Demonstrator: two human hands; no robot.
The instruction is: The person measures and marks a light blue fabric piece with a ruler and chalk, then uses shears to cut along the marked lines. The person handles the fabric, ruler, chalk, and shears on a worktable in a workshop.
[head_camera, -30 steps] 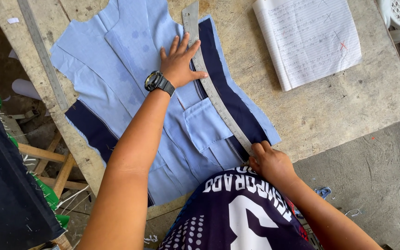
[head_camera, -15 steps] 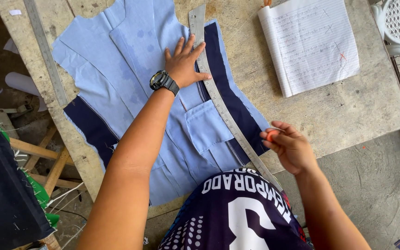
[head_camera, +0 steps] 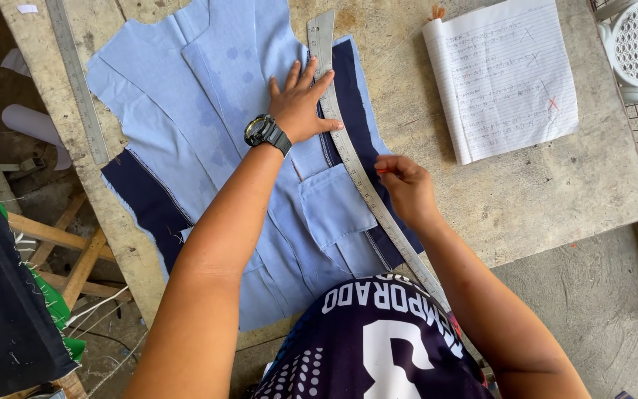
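Since earlier, right hand (head_camera: 406, 186), pinching small red chalk (head_camera: 382, 170), rises beside the curved metal ruler (head_camera: 354, 159), its length running upper-centre to lower-right; left hand (head_camera: 300, 107) spreads flat, pinning it on light-blue cut fabric (head_camera: 201, 111).

Fabric pieces (head_camera: 186, 111) laid flat on table (head_camera: 555, 199), curved ruler (head_camera: 348, 148) along their right edge. Left hand (head_camera: 300, 107) pressed on ruler and fabric; right hand (head_camera: 404, 185) just right of ruler. Notebook (head_camera: 507, 74) farther right, straight ruler (head_camera: 75, 74) at left edge.
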